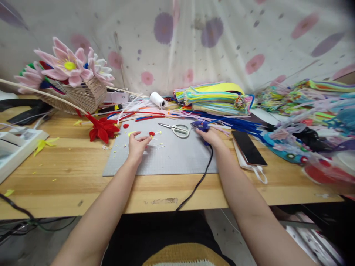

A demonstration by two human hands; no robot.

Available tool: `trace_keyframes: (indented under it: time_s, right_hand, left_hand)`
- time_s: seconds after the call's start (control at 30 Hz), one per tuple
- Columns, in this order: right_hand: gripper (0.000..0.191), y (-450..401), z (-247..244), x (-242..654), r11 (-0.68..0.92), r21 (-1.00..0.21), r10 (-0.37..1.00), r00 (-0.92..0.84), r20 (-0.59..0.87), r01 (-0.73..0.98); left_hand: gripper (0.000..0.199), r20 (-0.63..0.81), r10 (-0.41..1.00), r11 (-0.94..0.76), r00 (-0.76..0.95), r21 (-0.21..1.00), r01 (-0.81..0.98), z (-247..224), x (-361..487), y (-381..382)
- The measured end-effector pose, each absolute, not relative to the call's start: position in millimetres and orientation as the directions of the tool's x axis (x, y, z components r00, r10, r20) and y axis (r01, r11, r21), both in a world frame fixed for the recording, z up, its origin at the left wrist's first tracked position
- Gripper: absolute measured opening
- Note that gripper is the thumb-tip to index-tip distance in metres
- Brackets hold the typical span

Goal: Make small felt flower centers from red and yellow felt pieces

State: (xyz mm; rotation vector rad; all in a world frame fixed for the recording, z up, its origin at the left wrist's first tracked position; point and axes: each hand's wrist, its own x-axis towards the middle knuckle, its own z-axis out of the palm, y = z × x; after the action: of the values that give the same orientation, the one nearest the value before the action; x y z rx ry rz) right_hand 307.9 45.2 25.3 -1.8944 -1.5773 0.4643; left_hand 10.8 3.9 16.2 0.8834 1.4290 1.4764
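Over the left part of the grey cutting mat (177,159), my left hand (138,146) is closed in a pinch, with a small red round piece (152,133) at its fingertips. A bit of yellow shows just under that piece. My right hand (210,136) is wrapped round a blue-purple glue gun (200,126) near the mat's right edge, its black cord (200,181) running down over the table edge. Scissors (179,130) with pale handles lie between the two hands. Another red round piece (125,126) and small yellow scraps rest near my left hand.
A red fuzzy flower (102,127) lies left of the mat, before a basket (83,94) of pink flowers. Pipe cleaner bundles (213,98) and a white thread spool (157,99) stand behind. A phone (249,148) lies at right, a white power strip (16,151) at left.
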Motion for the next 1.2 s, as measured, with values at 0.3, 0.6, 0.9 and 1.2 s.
trace_keyframes:
  time_s: [0.3, 0.6, 0.9, 1.2]
  right_hand:
    - [0.047, 14.8, 39.8, 255.5, 0.065, -0.983, 0.997, 0.024, 0.071, 0.172]
    - [0.04, 3.4, 30.3, 219.8, 0.05, -0.946, 0.96, -0.275, -0.043, 0.321]
    - [0.038, 0.7, 35.5, 216.9, 0.071, -0.925, 0.967, -0.254, -0.028, 0.373]
    - [0.037, 1.8, 31.1, 216.4, 0.105, -0.919, 0.965, -0.261, 0.002, 0.381]
  left_hand:
    - [0.057, -0.078, 0.942, 0.059, -0.327, 0.996, -0.068, 15.4, 11.5, 3.6]
    - [0.058, -0.096, 0.93, 0.07, -0.354, 0.994, -0.086, 18.6, 12.5, 3.1]
    - [0.06, -0.102, 0.932, 0.069, -0.347, 0.992, -0.107, 17.6, 12.6, 3.3]
    - [0.062, -0.107, 0.93, 0.078, -0.351, 0.992, -0.097, 18.6, 13.3, 2.8]
